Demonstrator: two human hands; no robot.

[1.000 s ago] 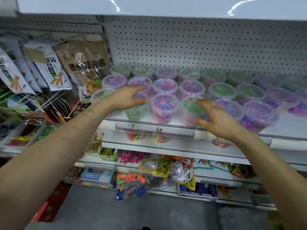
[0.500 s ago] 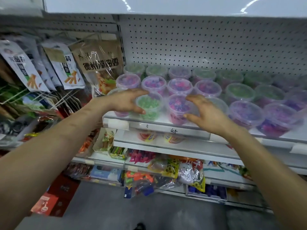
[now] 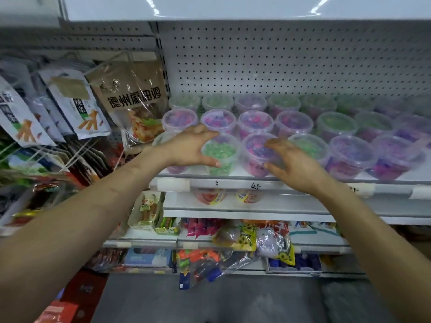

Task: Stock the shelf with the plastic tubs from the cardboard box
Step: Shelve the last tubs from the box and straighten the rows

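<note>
Plastic tubs [image 3: 293,123] stand in three rows on the shelf [image 3: 391,182], lids on, filled green or pink-purple; head view only. Left grip [image 3: 186,148] grasps the green tub [image 3: 221,157] in the front row, fingers curled over its far rim, thumb against its near wall, with the tub upright on the shelf. Right grip [image 3: 291,164] grasps the pink tub [image 3: 255,157] just beside it, fingers over the right part of the lid, thumb low on the near wall; a brown snack bag [image 3: 130,101] hangs left of the rows.
</note>
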